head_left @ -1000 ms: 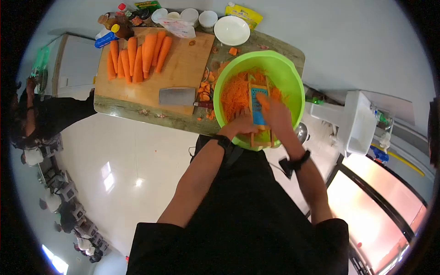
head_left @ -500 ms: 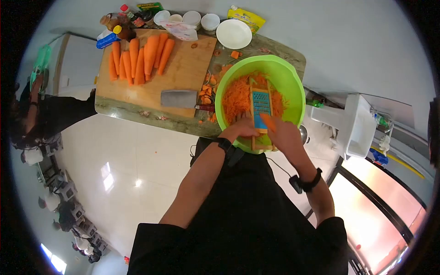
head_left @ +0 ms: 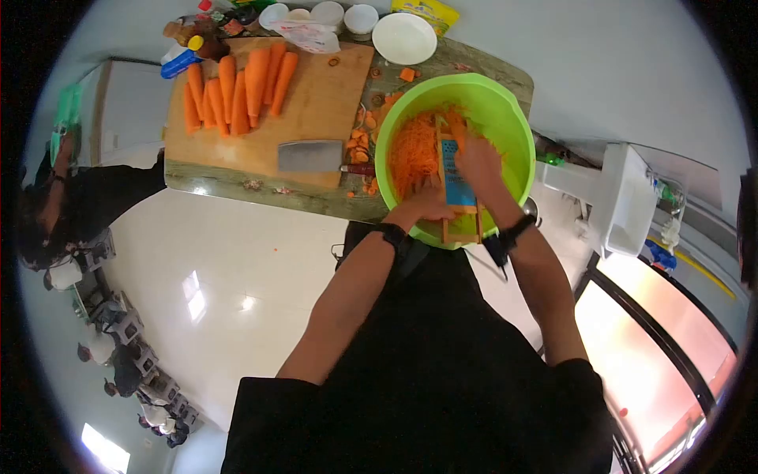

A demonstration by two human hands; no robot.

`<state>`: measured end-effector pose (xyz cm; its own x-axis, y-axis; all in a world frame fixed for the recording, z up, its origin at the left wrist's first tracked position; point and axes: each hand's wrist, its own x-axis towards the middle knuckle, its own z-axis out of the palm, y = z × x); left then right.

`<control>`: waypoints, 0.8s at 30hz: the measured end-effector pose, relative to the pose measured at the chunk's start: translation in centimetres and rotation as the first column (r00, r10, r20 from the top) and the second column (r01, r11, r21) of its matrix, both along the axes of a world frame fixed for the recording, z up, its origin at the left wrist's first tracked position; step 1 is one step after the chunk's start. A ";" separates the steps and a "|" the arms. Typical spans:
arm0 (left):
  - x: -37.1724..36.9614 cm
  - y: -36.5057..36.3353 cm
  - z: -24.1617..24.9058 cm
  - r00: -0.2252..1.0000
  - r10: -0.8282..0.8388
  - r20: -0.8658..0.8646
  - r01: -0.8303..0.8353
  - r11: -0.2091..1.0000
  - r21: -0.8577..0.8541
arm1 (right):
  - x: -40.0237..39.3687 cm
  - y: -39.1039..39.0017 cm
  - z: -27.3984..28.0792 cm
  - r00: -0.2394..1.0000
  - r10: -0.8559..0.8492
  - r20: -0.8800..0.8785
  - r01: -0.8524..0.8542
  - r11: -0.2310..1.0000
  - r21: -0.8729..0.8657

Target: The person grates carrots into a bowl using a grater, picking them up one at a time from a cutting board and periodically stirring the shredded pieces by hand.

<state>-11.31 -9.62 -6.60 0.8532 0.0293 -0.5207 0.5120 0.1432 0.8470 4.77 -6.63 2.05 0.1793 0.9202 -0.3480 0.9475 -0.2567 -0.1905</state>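
A wood-framed grater (head_left: 458, 178) with a blue plate leans inside the green bowl (head_left: 517, 134), over a heap of shredded carrot (head_left: 412, 150). My left hand (head_left: 429, 201) grips the grater's left side low in the bowl, its fingertips partly hidden. In my right hand (head_left: 480, 166) is a carrot piece (head_left: 456, 125), pressed at the upper end of the grater. Left of the bowl, carrot scraps (head_left: 358, 147) lie on the table near the cleaver (head_left: 310, 156).
Several whole carrots (head_left: 257, 79) lie on the wooden board (head_left: 316, 95). Behind are bottles, small bowls and a white plate (head_left: 404, 39). A sink (head_left: 632, 201) is at right. Another person (head_left: 95, 193) stands at the far left, with more people beyond.
My right hand has moved up along the grater with the carrot piece, from its lower part to its upper end. My left hand stays at the grater. The view has shifted slightly.
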 end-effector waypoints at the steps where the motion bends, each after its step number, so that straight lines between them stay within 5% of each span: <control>1: -0.3 0.3 1.2 1.000 0.010 -0.010 -0.010 1.000 0.021 | -0.4 1.3 0.1 1.000 0.010 -0.010 -0.010 1.000 0.021; 3: 0.5 -0.2 3.7 0.922 0.123 -0.368 0.035 0.919 0.392 | -0.3 4.5 1.0 0.997 0.015 -0.069 -0.022 0.994 -0.107; 7: 0.0 -0.2 3.9 0.976 0.187 -0.110 -0.125 0.900 0.418 | -2.0 2.8 6.2 0.988 0.114 -0.103 -0.117 0.993 -0.017; 11: 0.8 -1.3 -0.1 0.973 0.140 -0.186 -0.044 0.895 0.443 | -1.3 0.0 9.3 0.973 -0.061 -0.223 0.048 0.997 -0.062; 13: 1.1 -1.6 -1.9 0.990 0.072 -0.122 -0.042 0.971 0.237 | 1.2 -1.6 9.1 0.966 -0.139 -0.217 0.109 0.983 -0.146; 14: 1.0 -1.8 -2.3 0.991 0.061 -0.119 -0.031 0.970 0.240 | 3.7 -3.1 7.5 0.777 -0.399 -0.487 0.271 0.910 -0.313; 15: 0.7 -1.8 -2.6 0.989 0.106 -0.101 -0.075 0.959 0.273 | 5.4 -4.4 6.4 0.452 -0.611 -0.650 0.344 0.792 -0.505; 16: 0.6 -2.1 -3.6 0.985 0.151 -0.083 -0.119 0.945 0.305 | 5.9 -5.7 6.2 0.447 -0.612 -0.652 0.353 0.790 -0.501; 17: 0.7 -2.2 -4.6 0.987 0.142 -0.081 -0.110 0.944 0.311 | 6.4 -7.3 6.0 0.294 -0.599 -0.745 0.379 0.788 -0.484; 18: 1.0 -2.4 -6.7 0.993 0.102 -0.055 -0.089 0.973 0.214 | 6.8 -8.4 6.1 0.136 -0.560 -0.817 0.407 0.784 -0.469; 19: 1.2 -2.2 -7.1 0.998 0.064 -0.026 -0.061 0.992 0.115 | 7.2 -9.0 6.6 0.132 -0.555 -0.821 0.416 0.783 -0.463; 21: 1.1 -2.1 -6.9 0.995 0.091 -0.033 -0.082 0.974 0.209 | 7.9 -10.1 7.7 -0.576 -0.617 -0.536 0.143 0.569 -0.810; 24: -0.1 -1.5 -3.8 0.979 0.200 -0.037 -0.161 0.874 0.458 | 7.8 -11.3 8.3 -0.689 -0.531 -0.493 0.034 0.656 -0.754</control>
